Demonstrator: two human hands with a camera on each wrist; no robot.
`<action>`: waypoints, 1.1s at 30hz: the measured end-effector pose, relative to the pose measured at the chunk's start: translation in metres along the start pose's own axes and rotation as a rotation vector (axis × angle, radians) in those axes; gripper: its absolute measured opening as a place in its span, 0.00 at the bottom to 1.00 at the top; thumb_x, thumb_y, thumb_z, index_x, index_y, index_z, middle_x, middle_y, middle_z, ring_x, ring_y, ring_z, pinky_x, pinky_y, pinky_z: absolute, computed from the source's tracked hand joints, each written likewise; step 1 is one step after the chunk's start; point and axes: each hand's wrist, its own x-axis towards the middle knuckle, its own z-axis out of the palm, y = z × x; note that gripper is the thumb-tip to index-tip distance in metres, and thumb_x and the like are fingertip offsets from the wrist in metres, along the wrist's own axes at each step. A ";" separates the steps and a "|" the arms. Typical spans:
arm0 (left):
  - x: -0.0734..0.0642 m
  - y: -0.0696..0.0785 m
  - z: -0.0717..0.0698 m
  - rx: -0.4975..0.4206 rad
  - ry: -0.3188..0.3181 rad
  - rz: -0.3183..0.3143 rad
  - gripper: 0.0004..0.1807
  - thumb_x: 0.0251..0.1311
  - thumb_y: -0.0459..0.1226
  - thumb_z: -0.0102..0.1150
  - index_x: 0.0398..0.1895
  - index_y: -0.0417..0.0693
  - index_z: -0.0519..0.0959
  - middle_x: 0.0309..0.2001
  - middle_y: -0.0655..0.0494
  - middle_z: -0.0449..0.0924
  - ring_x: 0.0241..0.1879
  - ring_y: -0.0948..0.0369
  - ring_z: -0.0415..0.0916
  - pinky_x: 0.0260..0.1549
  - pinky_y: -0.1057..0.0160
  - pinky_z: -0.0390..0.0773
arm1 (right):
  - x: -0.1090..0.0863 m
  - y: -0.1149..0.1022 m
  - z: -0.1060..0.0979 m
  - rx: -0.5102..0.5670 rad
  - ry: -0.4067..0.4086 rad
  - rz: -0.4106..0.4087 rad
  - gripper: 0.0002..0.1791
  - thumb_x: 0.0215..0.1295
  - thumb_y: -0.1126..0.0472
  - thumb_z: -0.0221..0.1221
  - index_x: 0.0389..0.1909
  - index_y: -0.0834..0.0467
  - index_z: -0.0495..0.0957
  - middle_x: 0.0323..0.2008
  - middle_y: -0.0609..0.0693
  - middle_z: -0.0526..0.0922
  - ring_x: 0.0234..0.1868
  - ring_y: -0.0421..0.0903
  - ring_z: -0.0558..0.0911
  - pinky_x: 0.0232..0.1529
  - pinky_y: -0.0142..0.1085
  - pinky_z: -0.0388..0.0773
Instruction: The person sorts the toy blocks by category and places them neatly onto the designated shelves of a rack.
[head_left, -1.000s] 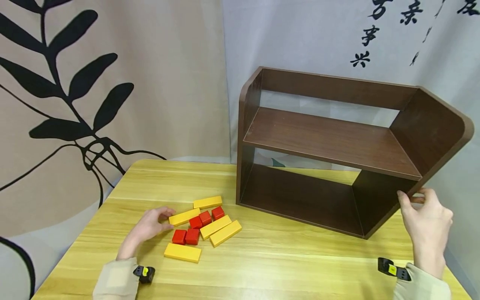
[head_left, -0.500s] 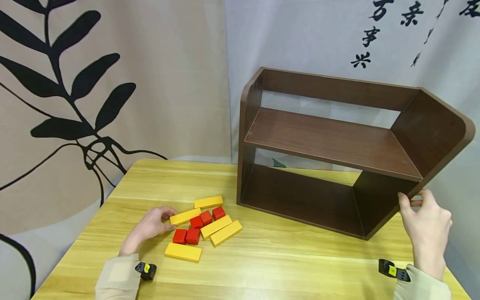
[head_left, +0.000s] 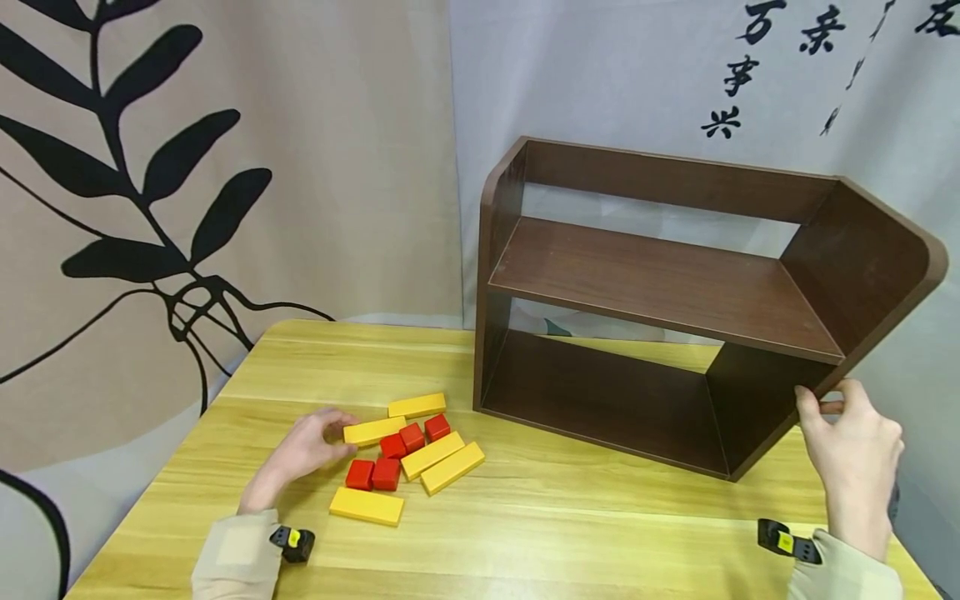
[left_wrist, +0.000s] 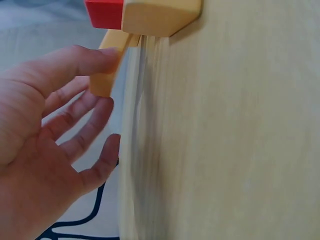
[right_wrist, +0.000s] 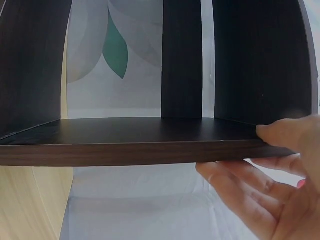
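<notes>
My left hand (head_left: 303,450) pinches the left end of a yellow wooden block (head_left: 375,432) on the table. In the left wrist view the thumb lies on one side of that block (left_wrist: 104,82), with fingertips against the other. My right hand (head_left: 855,454) grips the front edge of the right side panel of a dark brown two-tier shelf (head_left: 660,283). Its thumb is on the inner face, as the right wrist view shows, and its fingers reach round the outside of the panel (right_wrist: 130,152). The shelf stands at an angle on the table.
Several red cubes (head_left: 386,473) and more yellow blocks (head_left: 452,467) lie grouped right of the left hand. One yellow block (head_left: 366,505) lies nearest the front. The wooden table (head_left: 570,533) ends at a patterned curtain (head_left: 360,167) behind.
The yellow block at my left hand has shifted slightly right, towards the red cubes, and the hand has moved with it. My right hand keeps its grip on the shelf, which stays put.
</notes>
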 end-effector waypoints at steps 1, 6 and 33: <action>0.000 -0.001 0.001 0.004 0.026 0.023 0.19 0.49 0.34 0.68 0.46 0.39 0.80 0.41 0.48 0.80 0.41 0.55 0.76 0.40 0.56 0.77 | 0.000 0.000 0.000 0.003 -0.005 0.001 0.22 0.66 0.52 0.51 0.48 0.68 0.72 0.44 0.70 0.81 0.45 0.76 0.73 0.39 0.61 0.65; 0.001 0.003 0.001 0.027 0.077 0.056 0.18 0.48 0.33 0.68 0.45 0.40 0.80 0.41 0.50 0.80 0.42 0.55 0.75 0.39 0.58 0.75 | 0.001 0.001 -0.002 0.021 -0.014 -0.009 0.22 0.66 0.51 0.51 0.47 0.67 0.72 0.44 0.69 0.82 0.45 0.77 0.72 0.37 0.61 0.64; 0.028 0.145 -0.001 -0.114 0.405 0.405 0.19 0.45 0.29 0.71 0.44 0.39 0.80 0.40 0.50 0.79 0.39 0.57 0.75 0.35 0.60 0.79 | 0.002 0.002 -0.004 0.035 0.017 -0.039 0.20 0.63 0.52 0.53 0.42 0.67 0.73 0.41 0.68 0.83 0.42 0.77 0.73 0.36 0.60 0.65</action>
